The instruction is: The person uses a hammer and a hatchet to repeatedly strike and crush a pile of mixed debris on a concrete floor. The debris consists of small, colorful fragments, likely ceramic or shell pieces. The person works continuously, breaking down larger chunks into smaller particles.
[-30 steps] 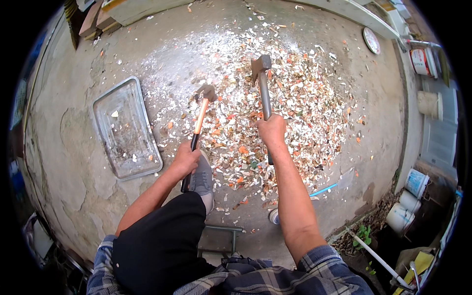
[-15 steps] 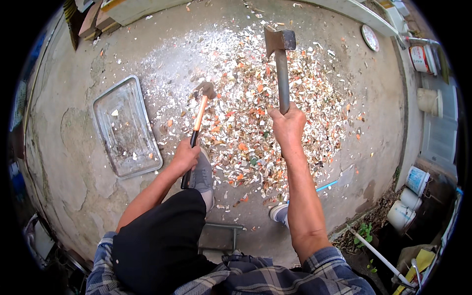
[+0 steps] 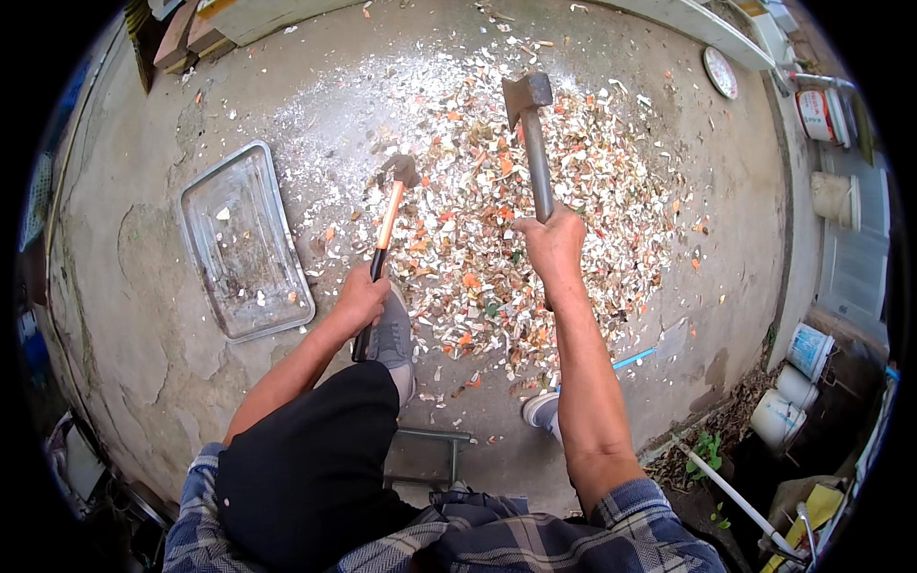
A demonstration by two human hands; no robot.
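My left hand (image 3: 366, 298) is closed round the black lower handle of a small hammer (image 3: 390, 215) with an orange upper shaft and dark head. My right hand (image 3: 554, 244) grips a larger axe (image 3: 535, 153) by its grey handle, its heavy head held out over a spread of broken white and orange shell-like pieces (image 3: 611, 239) on the concrete. Both tools' heads point away from me. My left shoe (image 3: 392, 344) is beside the left hand; my right shoe (image 3: 542, 413) is partly behind my forearm.
A shallow metal tray (image 3: 194, 229) lies at the left. At the right are several buckets (image 3: 807, 351), a white pole (image 3: 726, 487) and a round plate (image 3: 720, 73) by the wall. A thin blue stick (image 3: 634, 359) lies beside the fragments; a green metal frame (image 3: 430, 435) stands between my legs.
My right hand and axe have moved right and forward since a second ago, the head dropping back slightly since half a second ago. My left hand and hammer have barely moved.
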